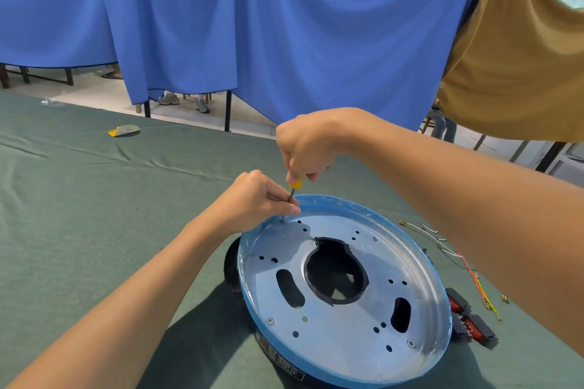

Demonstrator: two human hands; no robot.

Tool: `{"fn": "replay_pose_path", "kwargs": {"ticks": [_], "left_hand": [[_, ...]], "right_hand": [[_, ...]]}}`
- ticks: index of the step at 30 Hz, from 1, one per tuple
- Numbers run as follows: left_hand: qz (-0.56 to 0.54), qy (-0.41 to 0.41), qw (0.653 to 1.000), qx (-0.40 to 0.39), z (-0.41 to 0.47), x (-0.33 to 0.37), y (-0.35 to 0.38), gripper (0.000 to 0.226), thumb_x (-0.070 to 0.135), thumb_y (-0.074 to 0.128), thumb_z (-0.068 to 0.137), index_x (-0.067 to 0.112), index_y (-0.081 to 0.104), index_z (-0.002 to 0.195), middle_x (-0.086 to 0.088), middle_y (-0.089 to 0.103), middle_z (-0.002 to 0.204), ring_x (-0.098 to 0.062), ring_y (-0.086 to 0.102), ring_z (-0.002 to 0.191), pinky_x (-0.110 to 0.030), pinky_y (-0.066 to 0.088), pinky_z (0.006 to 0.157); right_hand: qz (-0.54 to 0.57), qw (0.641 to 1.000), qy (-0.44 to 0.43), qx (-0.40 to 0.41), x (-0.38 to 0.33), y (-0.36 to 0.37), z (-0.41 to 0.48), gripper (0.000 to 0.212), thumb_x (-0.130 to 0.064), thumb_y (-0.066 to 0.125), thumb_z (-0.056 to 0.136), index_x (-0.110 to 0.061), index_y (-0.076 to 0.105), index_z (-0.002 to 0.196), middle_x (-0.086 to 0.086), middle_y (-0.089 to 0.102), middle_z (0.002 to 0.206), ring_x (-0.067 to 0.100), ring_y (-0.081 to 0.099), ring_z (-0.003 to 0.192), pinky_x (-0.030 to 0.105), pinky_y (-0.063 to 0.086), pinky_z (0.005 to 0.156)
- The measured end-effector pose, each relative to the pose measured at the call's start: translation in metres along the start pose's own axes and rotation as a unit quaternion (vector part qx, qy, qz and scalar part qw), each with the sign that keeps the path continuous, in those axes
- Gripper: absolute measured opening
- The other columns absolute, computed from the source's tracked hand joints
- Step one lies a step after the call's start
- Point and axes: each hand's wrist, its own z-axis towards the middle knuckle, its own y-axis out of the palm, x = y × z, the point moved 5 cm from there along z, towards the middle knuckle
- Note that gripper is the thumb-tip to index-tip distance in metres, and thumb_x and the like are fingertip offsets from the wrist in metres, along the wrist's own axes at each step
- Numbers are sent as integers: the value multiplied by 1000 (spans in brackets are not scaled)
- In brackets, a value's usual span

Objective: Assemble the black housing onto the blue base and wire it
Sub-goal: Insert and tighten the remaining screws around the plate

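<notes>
Worktop (79,199): covered in green cloth. A small yellow-and-grey item (124,130) lies well apart at the far left.

Left hand (256,199): fingers pinch the metal shaft of the screwdriver (292,197) just above its tip.

Right hand (308,145): fingers closed round the yellow handle from above. The tool stands near upright.

Screw (282,222): the tip sits on it, between 10 and 11 o'clock on the blue base (347,335).

Blue base: centre of the worktop, open face up, with a large central cut-out. The black housing (232,265) lies beneath it, showing at the 9 o'clock and 7 o'clock edges.

Loose wires (442,240): on the cloth at 2 to 3 o'clock of the base. Black-and-red components (471,322) lie at 4 o'clock, near the rim.
</notes>
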Motion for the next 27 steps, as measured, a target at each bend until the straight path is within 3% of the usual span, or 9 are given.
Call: {"fn": "replay_pose_path", "kwargs": {"ticks": [2,5,8,10,12,14,18,23,27], "left_hand": [[6,2,1000,-3,0,0,0,10,25,79,81,22,81,90,10,77,85,-12,69,88,-31,54,80],[3,1,1000,0,0,-1,-1,9,25,79,81,23,81,90,15,76,83,1,66,79,-21,52,73],[0,0,1000,1,0,-1,0,10,24,79,81,24,81,91,16,76,85,9,63,75,-10,47,69],[0,2,1000,1,0,-2,0,10,24,79,82,23,81,92,16,76,87,12,63,75,-5,45,68],[2,5,1000,-3,0,-1,0,11,24,78,82,22,80,93,14,76,89,10,64,78,-8,47,71],[2,7,1000,-5,1,0,-1,12,24,78,83,21,80,94,12,77,91,5,66,83,-14,51,75],[-5,8,1000,0,-1,-1,-1,10,22,79,82,21,81,91,15,76,87,11,63,75,-6,45,65],[-73,5,997,35,-5,0,-5,8,21,83,76,23,81,83,13,76,76,-3,71,78,-21,54,72],[-79,5,995,54,-5,2,-7,10,21,85,73,20,81,82,10,76,75,-2,71,74,-25,57,74]], "right_hand": [[4,1000,12,-19,0,2,3,35,-28,58,94,-13,59,63,-2,64,55,10,53,39,22,40,48],[31,999,23,-34,-1,4,2,32,-29,52,96,-10,62,72,-1,69,58,16,59,48,24,46,49],[48,999,-9,-7,-2,-2,-5,22,-34,66,89,-14,66,82,-7,70,59,7,68,54,22,51,53],[29,999,-39,17,-3,-7,-10,7,-26,72,84,-19,70,86,-14,64,49,-1,62,45,14,44,44],[23,998,-47,25,-3,-6,-11,3,-20,70,84,-20,73,83,-13,65,50,-1,61,45,11,40,38],[24,999,-35,25,-3,-4,-8,16,-23,64,89,-15,70,76,-7,67,52,7,66,51,15,45,44],[63,998,7,15,-3,-2,-1,35,-18,48,96,-10,56,63,-3,65,46,13,59,43,22,44,51],[98,994,43,5,-3,1,-2,32,-11,36,95,-4,56,71,3,68,50,13,62,40,20,50,50],[105,994,36,17,2,4,-10,31,-20,45,96,-5,60,74,0,66,48,15,70,53,24,55,61]]}}
